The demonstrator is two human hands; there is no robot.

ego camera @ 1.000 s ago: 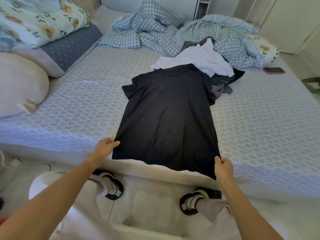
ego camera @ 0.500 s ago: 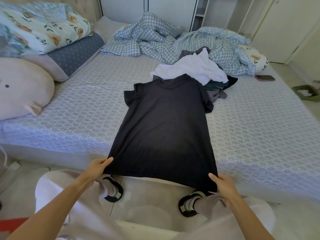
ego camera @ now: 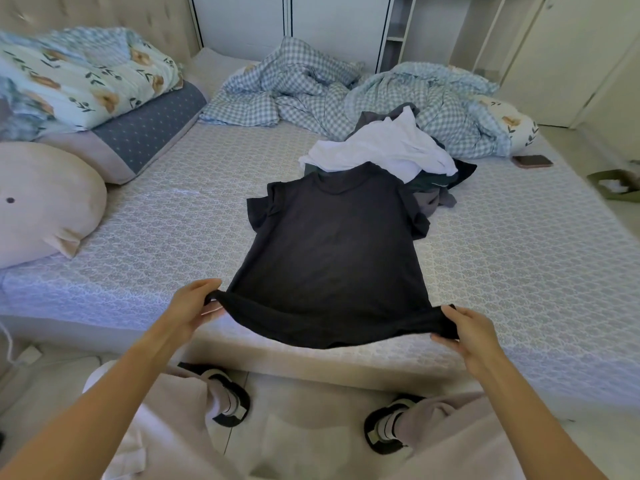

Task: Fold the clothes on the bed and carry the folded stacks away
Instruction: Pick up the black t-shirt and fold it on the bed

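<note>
A black T-shirt (ego camera: 332, 258) lies spread on the bed (ego camera: 166, 244), collar away from me, hem at the near edge. My left hand (ego camera: 192, 308) pinches the hem's left corner. My right hand (ego camera: 467, 332) pinches the right corner. Both corners are lifted off the mattress, and the hem sags between them. Behind the collar sits a heap of unfolded clothes (ego camera: 426, 188) with a white garment (ego camera: 384, 150) on top.
A crumpled blue checked duvet (ego camera: 339, 95) fills the far side of the bed. Pillows (ego camera: 45, 199) and a floral quilt (ego camera: 83, 74) line the left. A phone (ego camera: 532, 161) lies at the right edge. My feet stand on the floor against the bed.
Both hands have raised the hem corners off the bed edge and brought them up and forward over the mattress. The hem hung over the edge before.
</note>
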